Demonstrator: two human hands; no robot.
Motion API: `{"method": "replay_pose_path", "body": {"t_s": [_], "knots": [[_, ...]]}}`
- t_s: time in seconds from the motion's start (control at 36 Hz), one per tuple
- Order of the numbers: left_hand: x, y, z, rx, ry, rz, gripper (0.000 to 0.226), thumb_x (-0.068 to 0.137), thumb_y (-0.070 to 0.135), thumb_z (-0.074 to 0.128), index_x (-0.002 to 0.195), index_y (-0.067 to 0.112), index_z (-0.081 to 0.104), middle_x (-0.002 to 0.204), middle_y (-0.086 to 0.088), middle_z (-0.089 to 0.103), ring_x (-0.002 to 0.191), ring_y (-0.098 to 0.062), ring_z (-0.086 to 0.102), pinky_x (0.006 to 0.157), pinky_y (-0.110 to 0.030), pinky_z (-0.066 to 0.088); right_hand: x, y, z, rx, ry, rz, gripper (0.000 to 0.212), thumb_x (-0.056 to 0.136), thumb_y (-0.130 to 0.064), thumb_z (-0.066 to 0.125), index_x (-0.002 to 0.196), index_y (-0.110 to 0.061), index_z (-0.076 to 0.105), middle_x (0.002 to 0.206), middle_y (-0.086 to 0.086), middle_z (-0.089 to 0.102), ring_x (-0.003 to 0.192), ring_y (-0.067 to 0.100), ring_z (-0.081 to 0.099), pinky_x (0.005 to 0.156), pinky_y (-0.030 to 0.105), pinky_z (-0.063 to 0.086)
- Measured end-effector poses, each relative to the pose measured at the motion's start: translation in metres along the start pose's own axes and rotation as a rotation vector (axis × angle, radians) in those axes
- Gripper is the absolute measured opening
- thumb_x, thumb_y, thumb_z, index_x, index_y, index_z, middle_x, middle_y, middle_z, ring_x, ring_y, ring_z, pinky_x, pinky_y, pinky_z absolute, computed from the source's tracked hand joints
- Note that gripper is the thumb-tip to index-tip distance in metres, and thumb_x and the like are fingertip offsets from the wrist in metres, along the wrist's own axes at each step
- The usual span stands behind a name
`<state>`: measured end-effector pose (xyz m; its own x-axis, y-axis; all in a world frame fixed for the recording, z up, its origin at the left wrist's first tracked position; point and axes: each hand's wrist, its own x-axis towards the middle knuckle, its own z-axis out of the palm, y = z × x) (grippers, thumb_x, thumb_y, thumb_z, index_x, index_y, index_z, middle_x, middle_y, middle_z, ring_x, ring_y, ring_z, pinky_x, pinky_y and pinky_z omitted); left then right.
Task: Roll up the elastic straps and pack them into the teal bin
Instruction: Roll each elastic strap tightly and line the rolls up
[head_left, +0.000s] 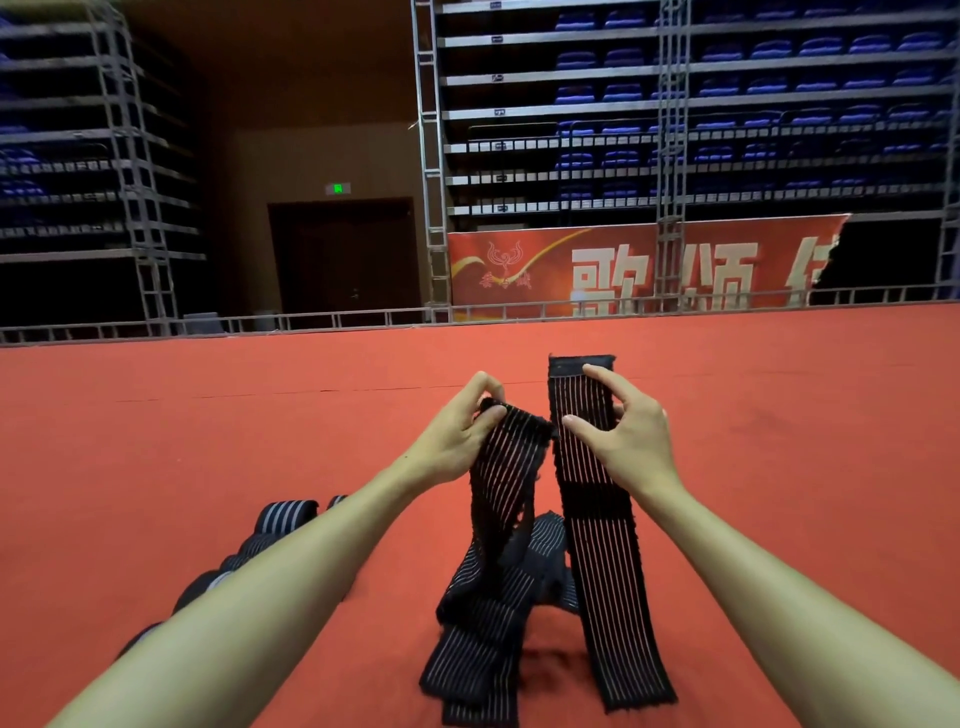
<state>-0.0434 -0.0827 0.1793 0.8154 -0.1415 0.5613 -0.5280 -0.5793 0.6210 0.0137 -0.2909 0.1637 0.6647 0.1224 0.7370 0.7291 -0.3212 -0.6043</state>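
A long black elastic strap (597, 530) with thin white lines hangs in front of me over the red floor. My left hand (462, 434) pinches one end of it, which is folded or rolled slightly at the fingertips. My right hand (623, 431) holds the other end upright between thumb and fingers, its plain black tip standing above the hand. The strap's middle sags into a loose heap (498, 613) on the floor. Several rolled straps (283, 517) lie in a row under my left forearm. No teal bin is in view.
The red carpeted stage floor (208, 457) stretches ahead to a low metal rail (311, 322). Beyond it stand scaffold towers, tiers of blue seats, a red banner (623, 270) and a dark door.
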Motion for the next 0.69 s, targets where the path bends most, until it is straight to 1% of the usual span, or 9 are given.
{"method": "replay_pose_path", "body": {"t_s": [0.11, 0.22, 0.31, 0.36, 0.42, 0.5, 0.56, 0.58, 0.69], "knots": [[0.000, 0.003, 0.001, -0.006, 0.044, 0.004, 0.019, 0.103, 0.007, 0.043, 0.096, 0.024, 0.046, 0.116, -0.004, 0.063, 0.104, -0.012, 0.061, 0.092, -0.035, 0.055, -0.002, -0.001, 0.004, 0.005, -0.007, 0.012, 0.068, 0.075, -0.020, 0.085, 0.137, -0.021, 0.057, 0.137, -0.004, 0.060, 0.129, 0.014, 0.053, 0.110, 0.041, 0.042], [-0.001, 0.007, 0.001, -0.023, 0.060, 0.000, 0.020, 0.103, 0.005, 0.043, 0.095, 0.023, 0.048, 0.120, -0.003, 0.064, 0.112, -0.012, 0.061, 0.099, -0.038, 0.052, -0.003, -0.002, 0.007, -0.009, -0.010, 0.016, 0.069, 0.075, -0.020, 0.085, 0.138, -0.021, 0.056, 0.138, -0.004, 0.060, 0.130, 0.015, 0.052, 0.110, 0.042, 0.042], [-0.004, 0.009, 0.001, -0.069, 0.040, -0.031, 0.016, 0.105, 0.005, 0.039, 0.097, 0.018, 0.045, 0.117, -0.009, 0.066, 0.106, -0.017, 0.064, 0.091, -0.040, 0.056, -0.005, -0.002, 0.010, 0.002, -0.032, 0.017, 0.071, 0.075, -0.019, 0.085, 0.138, -0.019, 0.056, 0.138, -0.004, 0.060, 0.130, 0.013, 0.052, 0.110, 0.037, 0.042], [-0.006, 0.010, 0.002, -0.071, 0.014, -0.028, 0.015, 0.106, 0.008, 0.037, 0.097, 0.019, 0.043, 0.094, -0.012, 0.064, 0.080, -0.017, 0.060, 0.070, -0.039, 0.053, -0.006, -0.001, 0.012, 0.008, -0.048, 0.023, 0.072, 0.074, -0.016, 0.085, 0.139, -0.019, 0.055, 0.138, -0.004, 0.059, 0.131, 0.013, 0.052, 0.110, 0.035, 0.042], [-0.008, 0.010, 0.003, -0.039, -0.006, -0.012, 0.014, 0.107, 0.009, 0.036, 0.098, 0.018, 0.041, 0.072, -0.002, 0.046, 0.062, -0.008, 0.042, 0.057, -0.027, 0.037, -0.009, -0.001, 0.014, 0.017, -0.063, 0.024, 0.073, 0.073, -0.015, 0.085, 0.140, -0.018, 0.054, 0.138, -0.004, 0.059, 0.130, 0.011, 0.052, 0.110, 0.031, 0.040], [-0.010, 0.008, 0.004, -0.026, -0.025, -0.007, 0.012, 0.107, 0.009, 0.034, 0.098, 0.017, 0.039, 0.070, 0.004, 0.036, 0.058, -0.006, 0.033, 0.054, -0.021, 0.030, -0.010, 0.003, 0.018, 0.006, -0.086, 0.020, 0.075, 0.073, -0.012, 0.085, 0.140, -0.018, 0.053, 0.137, -0.004, 0.060, 0.125, 0.005, 0.052, 0.100, 0.005, 0.032], [-0.009, 0.005, 0.002, 0.019, -0.042, 0.010, 0.012, 0.107, 0.010, 0.034, 0.098, 0.017, 0.038, 0.073, 0.004, 0.036, 0.060, -0.006, 0.032, 0.056, -0.021, 0.030, -0.009, 0.005, 0.020, -0.005, -0.090, 0.017, 0.076, 0.072, -0.010, 0.085, 0.141, -0.018, 0.053, 0.136, -0.003, 0.061, 0.124, 0.007, 0.054, 0.093, -0.005, 0.027], [-0.008, 0.001, 0.001, 0.049, -0.056, 0.022, 0.012, 0.107, 0.011, 0.034, 0.098, 0.018, 0.038, 0.074, 0.005, 0.035, 0.062, -0.007, 0.032, 0.057, -0.021, 0.031, -0.008, 0.006, 0.020, -0.011, -0.091, 0.014, 0.076, 0.072, -0.011, 0.086, 0.141, -0.018, 0.053, 0.136, -0.003, 0.060, 0.126, 0.009, 0.054, 0.095, -0.003, 0.028], [-0.009, -0.007, -0.001, 0.096, -0.064, 0.025, 0.012, 0.106, 0.016, 0.037, 0.097, 0.024, 0.039, 0.076, 0.000, 0.040, 0.065, -0.011, 0.036, 0.060, -0.031, 0.033, -0.003, 0.007, 0.018, -0.023, -0.076, -0.007, 0.079, 0.072, -0.020, 0.088, 0.142, -0.019, 0.052, 0.140, -0.003, 0.058, 0.131, 0.013, 0.051, 0.110, 0.026, 0.038]]}}
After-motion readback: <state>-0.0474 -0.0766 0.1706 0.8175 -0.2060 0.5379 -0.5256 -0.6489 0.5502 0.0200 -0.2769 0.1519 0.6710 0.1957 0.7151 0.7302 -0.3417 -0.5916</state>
